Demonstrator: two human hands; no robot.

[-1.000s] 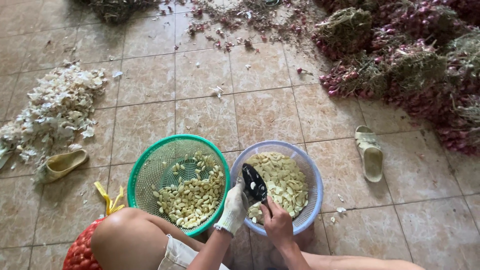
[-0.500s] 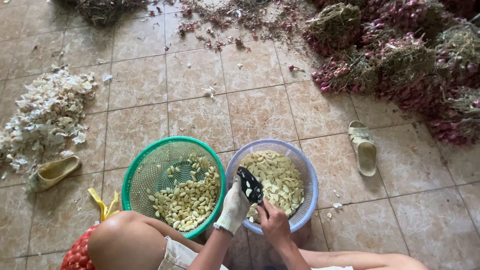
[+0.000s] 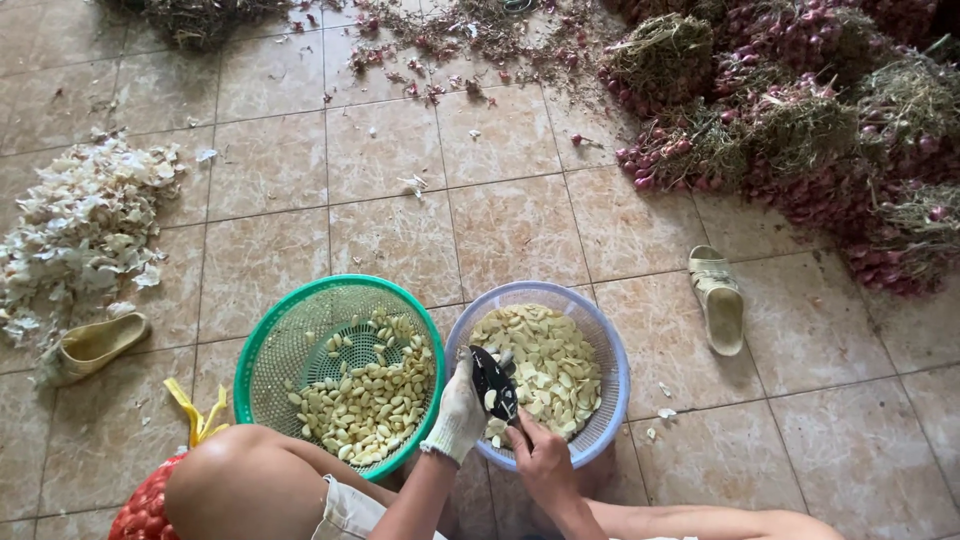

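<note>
Little has shifted since the earlier frames: both hands stay over the near-left rim of the lavender basket, and the view has only drifted slightly. From the head view, the floor is beige square tile with pale grout lines, littered with papery scraps. A heap of white garlic skins lies at the floor's left edge, with a yellow sandal just below it; a second sandal lies toward the right. Bundles of red shallots with dry tops fill the far right corner. The green basket holds whole peeled cloves, touching the lavender basket of sliced garlic on its right. The left hand, in a white glove, is closed around the black slicer, whose long axis runs from the near right up to the far left, its upper end pointing away from the person, over the lavender basket's near-left rim. The bare right hand has its fingers pinched together at the slicer's lower end.
</note>
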